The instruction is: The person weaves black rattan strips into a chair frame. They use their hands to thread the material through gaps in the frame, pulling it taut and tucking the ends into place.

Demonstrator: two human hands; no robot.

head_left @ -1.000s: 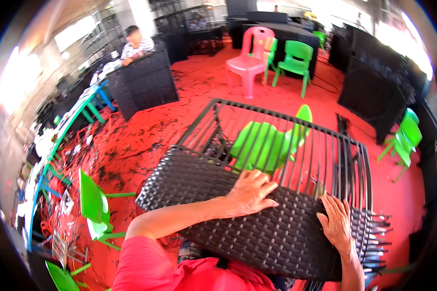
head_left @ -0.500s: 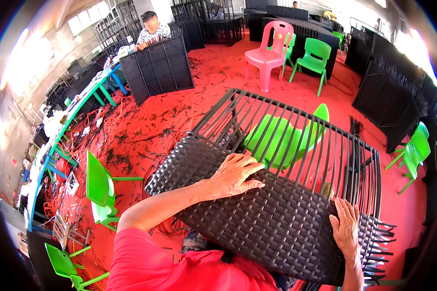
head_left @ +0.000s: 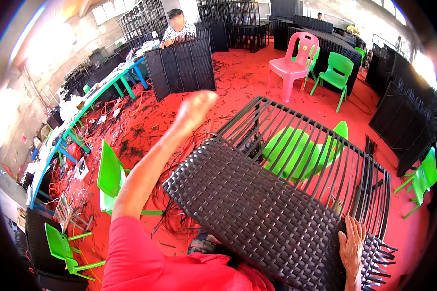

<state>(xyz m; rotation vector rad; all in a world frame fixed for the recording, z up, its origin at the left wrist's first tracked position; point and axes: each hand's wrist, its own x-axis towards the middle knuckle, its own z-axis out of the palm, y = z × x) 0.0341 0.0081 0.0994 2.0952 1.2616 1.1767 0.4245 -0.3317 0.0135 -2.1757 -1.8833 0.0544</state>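
Observation:
A frame partly woven with black strips stands in front of me. The finished basket weave (head_left: pixel 257 208) covers its near half, and bare parallel strips (head_left: pixel 320 145) run across the far half. Off the weave, my left hand (head_left: pixel 198 107) is raised above the floor beyond the frame's left end. It is smeared by motion, so its fingers and anything in them cannot be made out. My right hand (head_left: pixel 353 245) lies on the weave near its right end, fingers stretched out and nothing held. Loose strip ends (head_left: pixel 384 254) stick out past that side.
A green chair (head_left: pixel 296 150) shows through the bare strips, and another green chair (head_left: pixel 110 169) stands left. A pink chair (head_left: pixel 292 65) is farther back. Strip scraps litter the red floor (head_left: pixel 238 72). A person (head_left: pixel 179 31) works behind a black panel (head_left: pixel 179 65) beside a long table (head_left: pixel 94 94).
My left hand has lifted off the weave and swung far and to the left. The right hand stays on the weave. The view has turned a little leftward.

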